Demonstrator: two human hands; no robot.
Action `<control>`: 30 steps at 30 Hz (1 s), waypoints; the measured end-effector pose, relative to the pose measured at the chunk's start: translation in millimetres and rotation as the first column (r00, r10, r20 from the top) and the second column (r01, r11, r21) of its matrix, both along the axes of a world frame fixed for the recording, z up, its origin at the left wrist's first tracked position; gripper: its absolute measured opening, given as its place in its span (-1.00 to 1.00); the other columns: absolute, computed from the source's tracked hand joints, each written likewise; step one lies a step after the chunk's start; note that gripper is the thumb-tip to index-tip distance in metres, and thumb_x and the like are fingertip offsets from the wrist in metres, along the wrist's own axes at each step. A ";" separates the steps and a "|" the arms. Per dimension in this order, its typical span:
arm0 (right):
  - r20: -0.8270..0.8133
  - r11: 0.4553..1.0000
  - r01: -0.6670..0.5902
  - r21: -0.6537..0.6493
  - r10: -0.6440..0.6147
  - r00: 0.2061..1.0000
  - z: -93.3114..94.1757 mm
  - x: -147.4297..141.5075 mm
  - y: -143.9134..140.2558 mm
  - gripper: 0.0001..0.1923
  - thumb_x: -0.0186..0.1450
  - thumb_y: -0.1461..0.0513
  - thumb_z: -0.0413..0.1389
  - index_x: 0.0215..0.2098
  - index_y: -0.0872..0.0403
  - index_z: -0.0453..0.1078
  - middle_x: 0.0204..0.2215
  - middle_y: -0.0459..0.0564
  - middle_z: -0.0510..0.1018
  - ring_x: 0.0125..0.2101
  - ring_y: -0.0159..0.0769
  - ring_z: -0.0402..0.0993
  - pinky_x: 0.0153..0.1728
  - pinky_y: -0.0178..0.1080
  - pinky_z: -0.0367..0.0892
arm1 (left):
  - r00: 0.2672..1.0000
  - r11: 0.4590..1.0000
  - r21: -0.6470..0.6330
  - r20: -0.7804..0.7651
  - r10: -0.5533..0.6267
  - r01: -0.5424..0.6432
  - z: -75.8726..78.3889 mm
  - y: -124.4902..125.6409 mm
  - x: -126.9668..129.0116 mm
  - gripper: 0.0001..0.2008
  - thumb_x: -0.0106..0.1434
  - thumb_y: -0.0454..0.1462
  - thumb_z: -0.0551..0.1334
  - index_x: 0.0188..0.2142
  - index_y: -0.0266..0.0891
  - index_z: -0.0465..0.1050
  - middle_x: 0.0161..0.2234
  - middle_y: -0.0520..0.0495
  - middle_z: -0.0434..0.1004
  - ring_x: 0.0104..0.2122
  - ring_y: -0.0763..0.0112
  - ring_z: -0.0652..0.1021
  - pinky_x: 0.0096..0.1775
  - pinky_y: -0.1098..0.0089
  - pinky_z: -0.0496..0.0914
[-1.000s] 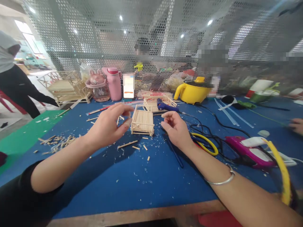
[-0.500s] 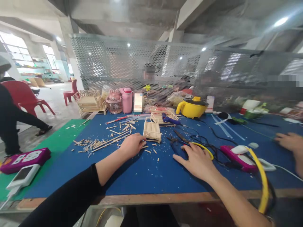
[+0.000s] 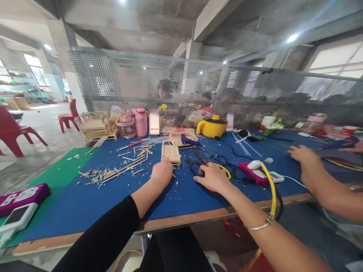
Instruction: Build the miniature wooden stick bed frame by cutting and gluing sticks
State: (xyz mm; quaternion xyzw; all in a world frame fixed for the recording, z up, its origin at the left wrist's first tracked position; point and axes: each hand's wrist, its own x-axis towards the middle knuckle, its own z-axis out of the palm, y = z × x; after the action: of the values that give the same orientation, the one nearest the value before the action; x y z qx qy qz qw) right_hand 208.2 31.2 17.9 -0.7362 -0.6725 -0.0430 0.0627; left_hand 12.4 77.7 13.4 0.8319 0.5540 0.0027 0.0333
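Both hands rest on the blue worktop point(image 3: 93, 204): left hand point(image 3: 162, 173) curled into a loose fist, knuckles down, nothing visibly held; right hand point(image 3: 212, 176) flat, fingers spread, palm over black cables point(image 3: 227, 160) and a yellow ring point(image 3: 224, 169) (grasp not discernible). Just beyond the left hand stands a small stick-built frame point(image 3: 171, 153), pale wood, boxy, slatted top, long axis running away from the viewer. Loose sticks point(image 3: 124, 170) and splinters lie scattered to its left. Farther back: yellow pot point(image 3: 212, 127), pink bottle point(image 3: 141, 122).
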 end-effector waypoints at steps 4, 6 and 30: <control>-0.015 1.000 -0.010 -0.004 0.010 1.000 3.5 -5.9 -2.1 -0.77 0.13 0.10 0.07 -0.42 0.07 0.46 -0.24 0.12 0.45 -0.17 -0.07 0.38 -0.29 -0.17 0.19 | 1.000 0.999 0.027 0.002 -0.028 0.028 1.5 -6.5 1.8 -0.65 0.29 -0.18 0.17 0.02 -0.30 0.32 -0.02 -0.18 0.40 -0.11 0.27 0.48 -0.11 0.15 0.43; -0.022 1.000 -0.029 -0.010 0.029 0.999 8.6 -8.1 -4.1 -0.80 0.13 0.16 0.06 -0.48 0.10 0.46 -0.28 0.12 0.47 -0.22 -0.13 0.40 -0.30 -0.20 0.19 | 0.999 0.999 0.040 0.014 -0.029 0.028 0.1 -7.9 1.0 -0.65 0.29 -0.18 0.17 0.02 -0.30 0.32 -0.02 -0.18 0.40 -0.11 0.27 0.48 -0.11 0.15 0.44; -0.851 0.971 -0.219 -0.098 0.033 0.525 11.4 0.6 -45.8 -0.15 -0.06 0.36 -0.08 0.25 0.06 0.03 0.05 0.08 0.39 -0.04 -0.20 0.40 -0.08 -0.16 0.33 | 0.593 0.987 -0.109 0.805 0.017 0.119 1.0 -12.3 -22.6 -0.66 0.38 -0.11 -0.17 -0.44 -0.20 0.15 -0.51 0.01 0.33 -0.51 0.43 0.40 -0.40 0.41 0.33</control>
State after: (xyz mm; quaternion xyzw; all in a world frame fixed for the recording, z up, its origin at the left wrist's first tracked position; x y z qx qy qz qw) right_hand 208.8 -14.6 29.3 -0.6168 -0.6109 0.3871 0.3106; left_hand -10.2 65.3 14.4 0.7520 0.4541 0.3338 0.3418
